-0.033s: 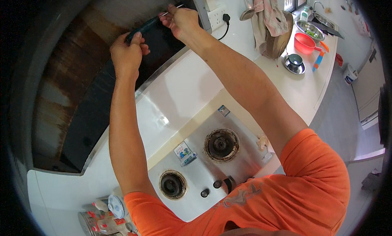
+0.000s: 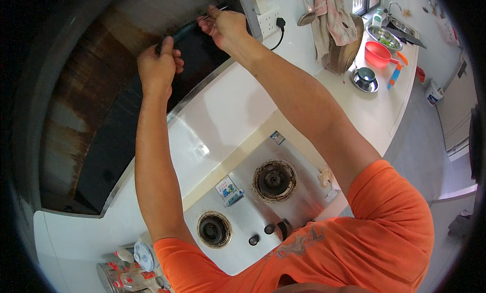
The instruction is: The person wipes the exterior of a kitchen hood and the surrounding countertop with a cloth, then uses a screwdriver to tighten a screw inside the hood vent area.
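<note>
Both my arms reach up to the underside of a grease-stained range hood at the upper left. My left hand is closed, thumb raised, at the near end of what looks like a screwdriver with a dark green handle. Part of that handle is hidden by the fingers and blends into the hood's dark panel. Farther up and to the right, my right hand pinches its thin metal shaft between thumb and fingers, close to the hood's upper edge. Where the tip meets the hood is too small to make out.
Below my arms lies a gas stove with two burners. A wall socket with a black plug is beside my right hand. Along the right counter stand a red basin, metal bowls and a sink. Bottles crowd the lower left.
My left thumb has lifted and shifted slightly on the dark green handle, with the fingers turning a little. The right hand has hardly moved.
</note>
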`<action>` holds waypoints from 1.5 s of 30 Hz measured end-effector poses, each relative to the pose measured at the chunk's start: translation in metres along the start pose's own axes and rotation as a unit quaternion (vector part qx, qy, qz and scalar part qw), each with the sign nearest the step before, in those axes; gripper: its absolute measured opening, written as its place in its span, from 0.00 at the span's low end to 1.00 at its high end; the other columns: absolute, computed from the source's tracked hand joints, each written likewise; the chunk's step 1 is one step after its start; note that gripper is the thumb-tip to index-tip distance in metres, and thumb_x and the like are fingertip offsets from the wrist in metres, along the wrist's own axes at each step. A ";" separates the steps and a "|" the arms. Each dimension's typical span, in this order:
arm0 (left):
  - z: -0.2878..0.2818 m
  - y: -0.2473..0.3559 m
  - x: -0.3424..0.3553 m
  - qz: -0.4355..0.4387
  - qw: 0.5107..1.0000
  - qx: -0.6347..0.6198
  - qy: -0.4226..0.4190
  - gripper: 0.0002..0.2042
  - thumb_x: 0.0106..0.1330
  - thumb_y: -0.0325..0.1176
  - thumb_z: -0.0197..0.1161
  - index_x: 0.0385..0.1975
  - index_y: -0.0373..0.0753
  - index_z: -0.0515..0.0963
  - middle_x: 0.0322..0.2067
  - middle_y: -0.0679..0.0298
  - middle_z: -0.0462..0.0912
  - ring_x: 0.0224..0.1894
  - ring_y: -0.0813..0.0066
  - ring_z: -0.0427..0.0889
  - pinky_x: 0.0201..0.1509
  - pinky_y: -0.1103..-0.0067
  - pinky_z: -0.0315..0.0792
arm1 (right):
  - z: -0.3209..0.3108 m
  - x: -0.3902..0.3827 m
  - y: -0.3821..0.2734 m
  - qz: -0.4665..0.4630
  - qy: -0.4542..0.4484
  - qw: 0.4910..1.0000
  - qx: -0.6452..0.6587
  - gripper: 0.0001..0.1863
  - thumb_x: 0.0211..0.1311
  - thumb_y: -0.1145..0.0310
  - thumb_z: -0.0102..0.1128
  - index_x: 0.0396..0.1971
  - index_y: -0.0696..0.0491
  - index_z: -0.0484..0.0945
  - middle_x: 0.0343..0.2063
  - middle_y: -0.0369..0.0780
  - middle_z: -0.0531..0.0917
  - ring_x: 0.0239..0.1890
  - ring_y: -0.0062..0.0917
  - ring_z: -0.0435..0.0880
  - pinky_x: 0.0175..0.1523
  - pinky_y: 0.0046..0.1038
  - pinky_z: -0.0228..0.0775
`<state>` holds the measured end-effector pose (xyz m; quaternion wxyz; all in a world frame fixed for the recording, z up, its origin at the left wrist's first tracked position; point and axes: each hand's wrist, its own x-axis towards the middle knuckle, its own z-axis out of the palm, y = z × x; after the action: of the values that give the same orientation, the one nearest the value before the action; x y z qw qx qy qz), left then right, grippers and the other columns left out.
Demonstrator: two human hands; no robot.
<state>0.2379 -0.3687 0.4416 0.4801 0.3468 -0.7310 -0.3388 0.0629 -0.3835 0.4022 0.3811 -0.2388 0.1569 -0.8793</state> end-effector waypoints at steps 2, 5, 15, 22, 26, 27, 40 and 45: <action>-0.005 0.009 0.005 -0.093 0.996 0.004 -0.009 0.25 0.75 0.51 0.52 0.30 0.31 0.76 0.20 0.62 0.78 0.17 0.79 0.72 0.21 0.82 0.66 | -0.001 0.001 -0.001 0.003 -0.023 0.999 0.039 0.09 0.72 0.74 0.53 0.41 0.66 0.73 0.32 0.51 0.82 0.26 0.34 0.81 0.29 0.30 0.75; -0.007 0.019 0.013 -0.179 0.984 0.017 -0.006 0.24 0.75 0.51 0.52 0.31 0.31 0.76 0.20 0.62 0.77 0.17 0.78 0.73 0.21 0.81 0.67 | -0.003 0.004 -0.001 0.015 -0.047 0.993 0.104 0.07 0.69 0.78 0.56 0.38 0.69 0.73 0.29 0.52 0.81 0.23 0.37 0.81 0.25 0.33 0.76; 0.001 -0.005 0.000 -0.008 1.000 -0.019 0.020 0.26 0.74 0.52 0.52 0.29 0.30 0.76 0.18 0.60 0.76 0.19 0.77 0.75 0.21 0.80 0.67 | -0.008 0.000 -0.001 0.004 -0.010 1.000 0.004 0.07 0.72 0.74 0.52 0.39 0.63 0.77 0.31 0.49 0.84 0.29 0.32 0.80 0.34 0.29 0.74; -0.007 0.021 0.004 -0.162 0.987 -0.003 0.010 0.26 0.75 0.53 0.52 0.34 0.30 0.77 0.20 0.61 0.76 0.20 0.77 0.75 0.23 0.80 0.66 | -0.006 -0.004 -0.006 0.025 -0.066 0.997 0.029 0.07 0.70 0.74 0.56 0.39 0.64 0.77 0.33 0.49 0.83 0.31 0.31 0.80 0.35 0.30 0.73; 0.004 0.001 -0.005 -0.027 0.995 -0.085 0.038 0.23 0.74 0.49 0.54 0.30 0.30 0.76 0.20 0.61 0.77 0.19 0.77 0.75 0.21 0.81 0.66 | -0.002 -0.007 -0.001 0.023 -0.011 1.000 -0.007 0.07 0.69 0.74 0.59 0.40 0.63 0.76 0.33 0.48 0.83 0.30 0.31 0.80 0.34 0.30 0.72; 0.004 -0.001 -0.007 -0.001 0.995 -0.094 0.041 0.23 0.74 0.48 0.55 0.29 0.30 0.75 0.19 0.61 0.77 0.19 0.76 0.76 0.21 0.81 0.66 | -0.002 -0.008 -0.001 0.021 0.001 1.000 -0.014 0.08 0.68 0.74 0.59 0.40 0.63 0.76 0.33 0.48 0.83 0.31 0.31 0.80 0.34 0.30 0.72; -0.006 0.003 0.002 0.024 0.957 0.279 0.072 0.28 0.69 0.52 0.55 0.29 0.25 0.79 0.24 0.49 0.82 0.28 0.55 0.84 0.33 0.68 0.76 | -0.008 -0.009 -0.007 0.029 -0.041 0.999 -0.016 0.07 0.70 0.77 0.52 0.40 0.65 0.76 0.34 0.52 0.82 0.28 0.30 0.78 0.34 0.29 0.72; 0.019 0.024 0.023 0.271 0.897 0.343 0.067 0.24 0.60 0.49 0.68 0.44 0.31 0.83 0.40 0.47 0.87 0.46 0.52 0.86 0.51 0.66 0.77 | -0.011 -0.013 -0.002 0.020 0.014 1.000 0.004 0.05 0.67 0.77 0.58 0.32 0.64 0.76 0.26 0.49 0.82 0.22 0.32 0.79 0.26 0.31 0.71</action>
<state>0.2084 -0.3716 0.4666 0.4524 0.3005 -0.8337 0.0998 0.0634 -0.3717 0.3898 0.3975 -0.2215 0.1634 -0.8754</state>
